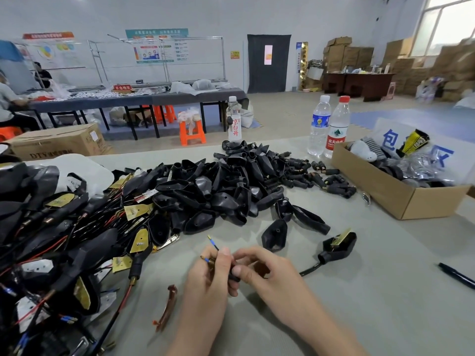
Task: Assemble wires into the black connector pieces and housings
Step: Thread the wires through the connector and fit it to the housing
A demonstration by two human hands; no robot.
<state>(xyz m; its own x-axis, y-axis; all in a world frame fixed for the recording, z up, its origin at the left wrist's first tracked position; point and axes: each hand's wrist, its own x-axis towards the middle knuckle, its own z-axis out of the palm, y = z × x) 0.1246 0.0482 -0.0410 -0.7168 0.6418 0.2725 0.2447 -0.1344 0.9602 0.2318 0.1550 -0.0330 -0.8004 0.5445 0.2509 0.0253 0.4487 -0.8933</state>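
Note:
My left hand (209, 276) pinches thin blue-tipped wire ends (212, 242) that stick up past its fingers. Close against it, my right hand (259, 268) grips a small black connector piece (233, 274) on the same cable. That black cable (309, 269) runs right to a black housing (339, 244) with a brass plate lying on the table. A big heap of empty black housings (226, 186) fills the table's middle. Small black connector pieces (316, 176) lie at the heap's right. Wired assemblies (64, 240) are piled at the left.
A cardboard box (401, 199) of bagged parts stands at the right. Three water bottles (318, 124) stand at the table's far edge. A black pen (457, 274) lies at the right edge, and a brown strip (168, 308) lies left of my forearm. A loose housing (275, 236) sits just beyond my hands.

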